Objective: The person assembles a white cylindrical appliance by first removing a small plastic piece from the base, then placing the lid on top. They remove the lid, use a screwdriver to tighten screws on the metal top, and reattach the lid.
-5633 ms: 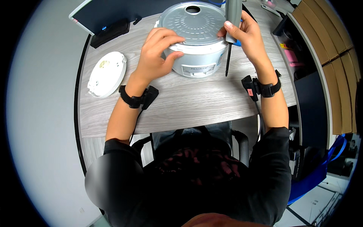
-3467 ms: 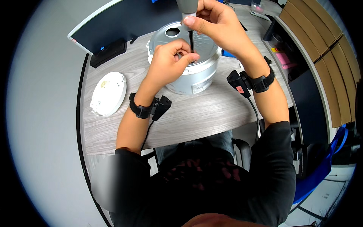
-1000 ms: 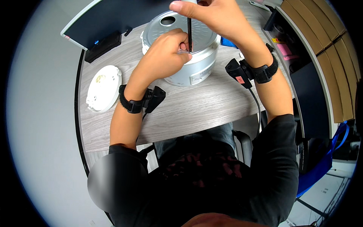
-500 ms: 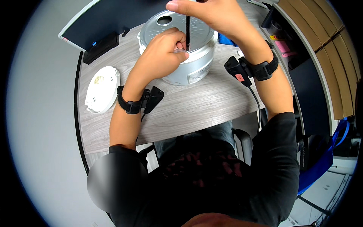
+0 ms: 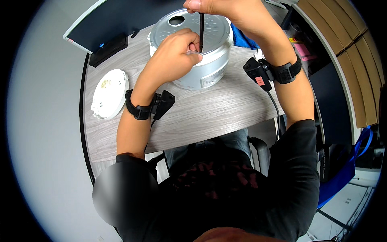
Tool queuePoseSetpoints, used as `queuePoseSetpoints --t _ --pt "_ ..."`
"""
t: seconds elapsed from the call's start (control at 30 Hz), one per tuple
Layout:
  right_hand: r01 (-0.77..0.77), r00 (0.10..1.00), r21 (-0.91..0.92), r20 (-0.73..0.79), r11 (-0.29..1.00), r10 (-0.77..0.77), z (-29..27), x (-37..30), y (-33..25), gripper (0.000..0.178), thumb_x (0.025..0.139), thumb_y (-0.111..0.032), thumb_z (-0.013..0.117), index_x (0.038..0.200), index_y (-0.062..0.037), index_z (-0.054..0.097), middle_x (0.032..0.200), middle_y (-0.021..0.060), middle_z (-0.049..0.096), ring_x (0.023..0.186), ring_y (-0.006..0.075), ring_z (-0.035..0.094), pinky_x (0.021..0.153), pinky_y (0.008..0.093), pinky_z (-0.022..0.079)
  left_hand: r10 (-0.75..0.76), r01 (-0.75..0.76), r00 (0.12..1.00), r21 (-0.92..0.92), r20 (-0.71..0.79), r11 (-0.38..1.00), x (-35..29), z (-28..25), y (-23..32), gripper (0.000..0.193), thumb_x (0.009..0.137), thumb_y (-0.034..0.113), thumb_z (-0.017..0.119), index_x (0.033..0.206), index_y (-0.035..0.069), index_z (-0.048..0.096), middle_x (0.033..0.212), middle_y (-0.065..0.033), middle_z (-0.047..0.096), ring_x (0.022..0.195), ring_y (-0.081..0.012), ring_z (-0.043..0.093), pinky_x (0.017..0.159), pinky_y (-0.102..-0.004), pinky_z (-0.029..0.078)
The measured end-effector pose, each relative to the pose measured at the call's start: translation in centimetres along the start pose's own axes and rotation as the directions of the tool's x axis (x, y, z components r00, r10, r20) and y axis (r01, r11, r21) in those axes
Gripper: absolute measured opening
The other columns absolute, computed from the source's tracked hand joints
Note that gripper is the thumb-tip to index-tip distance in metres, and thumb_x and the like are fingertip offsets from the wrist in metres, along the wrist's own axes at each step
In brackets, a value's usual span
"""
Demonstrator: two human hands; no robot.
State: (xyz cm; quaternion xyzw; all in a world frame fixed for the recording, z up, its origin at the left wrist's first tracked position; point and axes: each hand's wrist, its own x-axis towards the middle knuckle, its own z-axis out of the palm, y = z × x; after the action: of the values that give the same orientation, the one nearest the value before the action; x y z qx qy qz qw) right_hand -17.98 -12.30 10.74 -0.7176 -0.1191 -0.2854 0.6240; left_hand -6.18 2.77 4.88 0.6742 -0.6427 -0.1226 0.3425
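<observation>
A round silver appliance [image 5: 205, 72], which looks like a rice cooker, stands on the desk with its ridged metal top facing up and a round hole in that top. My right hand [image 5: 219, 9] is closed around the upper end of a screwdriver, partly cut off by the frame's top. The black screwdriver shaft [image 5: 201, 32] points straight down to the appliance's near rim. At its tip my left hand [image 5: 175, 54] pinches with thumb and fingers against the rim. What lies between those fingertips is hidden.
A white round cover [image 5: 109, 94] with a yellowish stain lies on the desk [image 5: 193, 117] at the left. A monitor [image 5: 125, 24] and a black box [image 5: 108, 52] stand behind. Blue cloth [image 5: 243, 38] lies right of the appliance. Cardboard boxes [image 5: 354, 80] line the right side.
My right hand has turned and shifted slightly to the right at the screwdriver's top, its wrist moving right as well. The shaft stays upright, and my left hand keeps nearly the same place.
</observation>
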Motion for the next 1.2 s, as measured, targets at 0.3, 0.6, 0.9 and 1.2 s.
queuePoseSetpoints --t 0.3,0.6,0.9,1.2 --pt "-0.125 0.990 -0.381 -0.103 0.916 0.093 1.3 -0.3 -1.2 0.045 0.085 -0.014 0.077 0.121 0.0025 0.055 0.093 0.0045 0.064 0.084 0.0091 0.060 0.074 0.0254 0.051 -0.035 0.035 0.999 -0.027 -0.004 0.999 0.1 -0.1 0.4 0.014 0.075 0.007 0.068 0.078 -0.002 0.058 0.082 -0.0136 0.058 0.075 -0.0303 0.055 0.068 -0.0396 0.043" --pt "-0.076 0.995 -0.269 -0.076 0.960 0.058 0.8 -0.1 -1.3 0.039 0.086 -0.006 0.075 0.120 0.0018 0.057 0.094 0.0024 0.065 0.079 0.0077 0.061 0.071 0.0226 0.051 -0.052 0.051 0.998 0.009 0.032 0.999 0.2 -0.2 0.2 0.018 0.077 0.005 0.070 0.090 0.000 0.059 0.078 -0.0027 0.050 0.072 -0.0141 0.046 0.067 -0.0295 0.041" --pt "-0.033 0.999 0.153 0.044 0.988 0.026 -0.1 -0.2 -0.4 0.040 0.085 0.000 0.073 0.122 0.0026 0.058 0.102 0.0038 0.067 0.091 0.0088 0.063 0.081 0.0242 0.054 -0.037 0.037 0.999 -0.006 0.034 0.999 0.4 0.0 -0.1 0.018 0.077 0.004 0.070 0.091 0.000 0.060 0.078 -0.0015 0.049 0.072 -0.0132 0.045 0.066 -0.0287 0.040" --pt "-0.074 0.996 0.092 -0.050 0.993 0.079 0.4 0.0 -0.8 0.043 0.085 -0.005 0.075 0.123 0.0019 0.057 0.098 0.0030 0.066 0.088 0.0085 0.062 0.079 0.0249 0.054 -0.028 0.029 1.000 -0.025 0.013 0.999 0.3 0.0 0.1 0.015 0.076 0.005 0.069 0.086 -0.001 0.059 0.080 -0.0058 0.052 0.072 -0.0186 0.049 0.067 -0.0323 0.041"
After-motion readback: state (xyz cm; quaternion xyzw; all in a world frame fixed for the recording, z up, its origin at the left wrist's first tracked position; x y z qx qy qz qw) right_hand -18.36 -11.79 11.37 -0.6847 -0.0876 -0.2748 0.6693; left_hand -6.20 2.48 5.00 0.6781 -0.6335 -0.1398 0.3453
